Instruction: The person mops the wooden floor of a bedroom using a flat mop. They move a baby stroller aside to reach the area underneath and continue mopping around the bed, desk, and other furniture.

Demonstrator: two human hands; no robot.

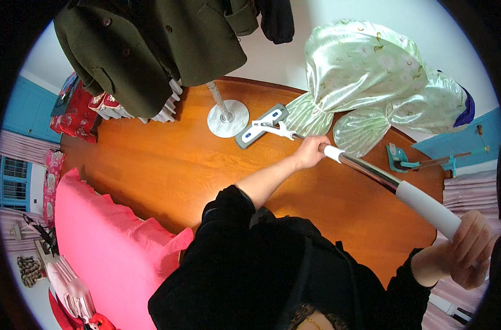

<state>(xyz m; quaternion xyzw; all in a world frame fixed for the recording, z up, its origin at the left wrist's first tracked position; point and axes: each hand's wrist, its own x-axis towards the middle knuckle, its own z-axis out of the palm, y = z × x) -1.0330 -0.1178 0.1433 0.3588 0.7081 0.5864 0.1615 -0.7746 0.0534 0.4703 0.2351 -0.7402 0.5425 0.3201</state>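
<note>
A flat mop stretches across the view from upper left to lower right. My left hand [310, 152] is wrapped around the lower metal pole, just below a white collar [333, 153]. My right hand [472, 251] grips the end of the white handle sleeve [428, 208] at the right rim. The grey and white mop head [262, 125] lies on the wooden floor [151, 156], its white swivel joint [280, 130] leading to the pole. It sits between a round marble-look stand base [228, 118] and a pale green floral satin bundle [302, 113].
Dark green coats [205, 41] hang above the stand base. More gathered satin bundles [361, 134] lean by the white wall. A teal dustpan [396, 156] stands at right. A bed with a pink cover [106, 247] occupies the left. Red cloth [75, 121] covers furniture farther off.
</note>
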